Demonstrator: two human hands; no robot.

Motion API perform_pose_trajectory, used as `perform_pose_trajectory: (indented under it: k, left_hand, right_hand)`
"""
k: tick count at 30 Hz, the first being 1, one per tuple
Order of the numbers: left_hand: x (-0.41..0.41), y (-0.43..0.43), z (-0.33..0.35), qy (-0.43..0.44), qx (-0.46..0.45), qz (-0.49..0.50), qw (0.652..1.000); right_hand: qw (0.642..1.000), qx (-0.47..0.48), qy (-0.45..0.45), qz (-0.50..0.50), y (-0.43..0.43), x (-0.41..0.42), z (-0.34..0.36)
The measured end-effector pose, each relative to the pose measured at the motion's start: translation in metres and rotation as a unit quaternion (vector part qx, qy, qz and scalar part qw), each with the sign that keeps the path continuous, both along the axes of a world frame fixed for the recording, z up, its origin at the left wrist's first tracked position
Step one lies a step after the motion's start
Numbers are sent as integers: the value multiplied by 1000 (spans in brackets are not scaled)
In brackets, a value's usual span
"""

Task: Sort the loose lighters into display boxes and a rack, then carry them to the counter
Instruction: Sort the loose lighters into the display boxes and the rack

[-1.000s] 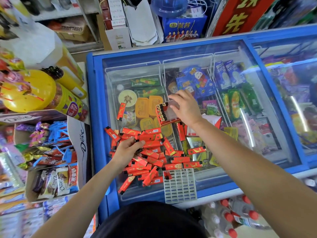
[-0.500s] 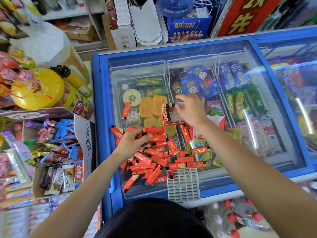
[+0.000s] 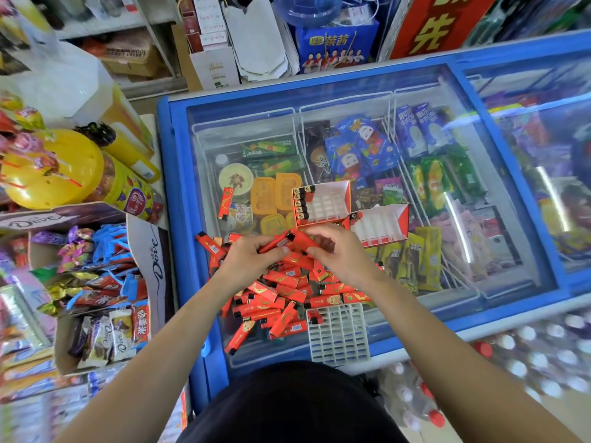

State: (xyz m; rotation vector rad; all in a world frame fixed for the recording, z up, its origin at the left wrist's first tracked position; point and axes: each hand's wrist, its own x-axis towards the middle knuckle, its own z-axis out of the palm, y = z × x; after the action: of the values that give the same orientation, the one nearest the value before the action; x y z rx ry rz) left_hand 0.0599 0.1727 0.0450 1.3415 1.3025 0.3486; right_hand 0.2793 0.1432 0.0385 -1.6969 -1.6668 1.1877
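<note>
Some red lighters (image 3: 281, 243) are pinched between a left hand (image 3: 252, 260) and a right hand (image 3: 335, 254) over a glass freezer lid (image 3: 249, 123).
They are gripped by curled fingers of both hands; how many are held cannot be told. Beneath, a pile of loose lighters (image 3: 281, 292) is spread on the lid. A partly filled display box (image 3: 323, 204) and a second display box (image 3: 380, 223) are set just beyond, a white rack (image 3: 339, 334) at the pile's near edge.
</note>
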Motion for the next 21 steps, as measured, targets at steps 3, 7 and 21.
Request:
perform_pose_trajectory:
  k: [3, 7, 21]
  left_hand:
    - [-4, -5, -10, 10, -28, 21, 999]
    - [0, -17, -15, -6, -62, 34, 997]
    - [8, -40, -8, 27, -50, 37, 998]
  right_hand:
    - [996, -11, 31, -85, -18, 15, -5]
    - [969, -8, 22, -245, -31, 54, -21]
    - [968, -3, 23, -249, 8, 86, -49]
